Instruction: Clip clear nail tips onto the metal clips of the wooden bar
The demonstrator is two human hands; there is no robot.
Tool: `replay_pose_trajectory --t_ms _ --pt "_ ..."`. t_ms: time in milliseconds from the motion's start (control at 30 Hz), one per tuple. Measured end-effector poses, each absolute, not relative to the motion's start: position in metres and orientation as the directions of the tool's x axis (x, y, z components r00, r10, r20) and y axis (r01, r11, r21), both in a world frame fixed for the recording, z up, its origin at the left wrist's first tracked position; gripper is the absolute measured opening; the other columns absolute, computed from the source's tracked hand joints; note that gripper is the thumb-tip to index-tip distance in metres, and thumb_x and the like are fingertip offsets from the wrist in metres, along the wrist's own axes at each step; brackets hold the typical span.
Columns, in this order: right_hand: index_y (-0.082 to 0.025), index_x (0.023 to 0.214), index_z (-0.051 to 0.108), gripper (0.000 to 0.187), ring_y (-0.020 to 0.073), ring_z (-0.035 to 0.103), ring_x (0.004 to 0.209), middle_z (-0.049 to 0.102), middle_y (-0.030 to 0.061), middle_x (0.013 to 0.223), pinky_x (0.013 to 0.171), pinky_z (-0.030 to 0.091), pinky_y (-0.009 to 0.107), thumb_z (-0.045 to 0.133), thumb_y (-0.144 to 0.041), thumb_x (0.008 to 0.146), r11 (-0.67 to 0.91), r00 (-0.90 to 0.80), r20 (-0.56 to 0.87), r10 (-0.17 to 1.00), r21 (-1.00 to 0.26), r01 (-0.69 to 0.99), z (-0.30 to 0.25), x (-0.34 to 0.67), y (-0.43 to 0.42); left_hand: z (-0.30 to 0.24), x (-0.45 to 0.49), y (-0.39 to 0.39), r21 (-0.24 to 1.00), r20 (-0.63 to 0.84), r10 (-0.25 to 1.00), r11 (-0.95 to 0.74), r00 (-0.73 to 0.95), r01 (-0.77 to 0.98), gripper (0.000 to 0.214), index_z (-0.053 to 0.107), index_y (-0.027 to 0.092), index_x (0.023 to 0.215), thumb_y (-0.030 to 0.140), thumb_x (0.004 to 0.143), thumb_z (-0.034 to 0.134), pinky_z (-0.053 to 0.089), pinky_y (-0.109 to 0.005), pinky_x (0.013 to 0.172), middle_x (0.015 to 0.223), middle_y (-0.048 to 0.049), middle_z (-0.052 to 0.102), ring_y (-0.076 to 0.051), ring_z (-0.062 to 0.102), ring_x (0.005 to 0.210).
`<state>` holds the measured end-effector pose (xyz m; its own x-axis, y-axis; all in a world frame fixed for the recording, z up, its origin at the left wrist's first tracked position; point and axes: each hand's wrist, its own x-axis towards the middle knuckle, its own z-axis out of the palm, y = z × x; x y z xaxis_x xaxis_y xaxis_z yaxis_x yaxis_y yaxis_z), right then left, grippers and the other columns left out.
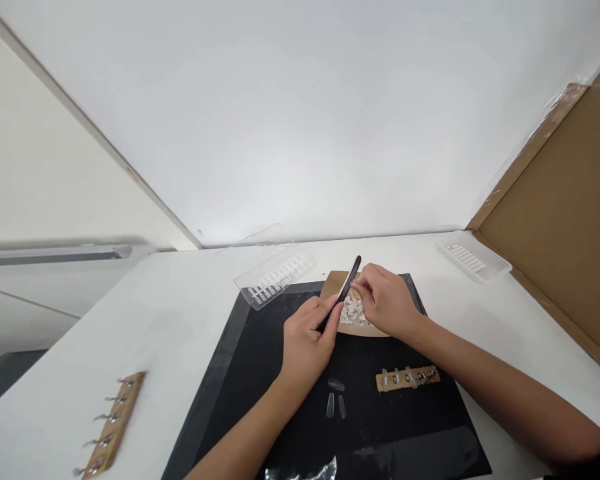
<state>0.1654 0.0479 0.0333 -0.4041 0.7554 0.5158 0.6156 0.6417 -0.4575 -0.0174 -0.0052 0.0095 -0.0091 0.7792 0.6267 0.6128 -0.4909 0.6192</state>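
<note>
A slim black nail file (349, 283) slants up from my left hand (307, 331), whose fingers and thumb are closed around its lower part. My right hand (387, 301) is pinched close against the side of the file; whatever its fingertips hold is too small to make out. Beneath both hands lies a brown board (336, 283) with a heap of whitish flakes (354, 311), partly covered by my right hand. Closer to me, three clear nail tips (337, 385) rest on the black mat (260, 380). Right of them is a wooden strip (403, 379) with clear tips on several small metal holders.
A second wooden strip (114, 427) with metal holders stands on the white table (165, 313) at left. Behind the mat sits an open clear box (275, 275) of nail tips. Another clear box (474, 260) lies near the cardboard panel (565, 200). Crinkled clear plastic (305, 472) shows at the front.
</note>
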Motion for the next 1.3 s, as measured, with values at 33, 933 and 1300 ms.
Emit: replay_pose_trajectory --t_ms 33,933,1300 --pt "-0.024 0.082 0.045 0.022 0.0184 0.057 0.072 0.064 0.0028 0.082 0.065 0.035 0.03 0.05 -0.02 0.103 0.664 -0.443 0.507 0.739 -0.44 0.605 0.0339 0.1645 0.0472 0.0095 -0.0172 -0.0053 0.617 0.629 0.777 -0.493 -0.009 0.613 0.019 0.083 0.017 0.103 0.023 0.102 0.065 0.048 -0.022 0.061 0.071 0.0014 0.062 -0.01 0.06 0.062" --pt "-0.022 0.083 0.049 0.022 0.0174 0.052 0.066 0.066 0.0018 0.08 0.07 0.028 0.035 0.048 -0.02 0.105 0.633 -0.415 0.554 0.722 -0.286 0.72 0.0391 0.1613 0.0474 0.0114 -0.0152 -0.0087 0.61 0.637 0.77 -0.483 -0.026 0.628 0.021 0.084 0.018 0.103 0.025 0.103 0.064 0.048 -0.024 0.06 0.073 -0.0007 0.066 -0.012 0.061 0.063" --pt "-0.022 0.083 0.05 0.021 0.0174 0.054 0.069 0.066 0.0009 0.079 0.071 0.029 0.034 0.049 -0.02 0.103 0.701 -0.492 0.544 0.68 -0.285 0.653 0.0386 0.1601 0.0453 0.0132 -0.0162 -0.0107 0.603 0.645 0.764 -0.499 -0.013 0.622 0.021 0.083 0.019 0.103 0.023 0.103 0.063 0.05 -0.024 0.062 0.075 -0.0011 0.068 -0.012 0.063 0.065"
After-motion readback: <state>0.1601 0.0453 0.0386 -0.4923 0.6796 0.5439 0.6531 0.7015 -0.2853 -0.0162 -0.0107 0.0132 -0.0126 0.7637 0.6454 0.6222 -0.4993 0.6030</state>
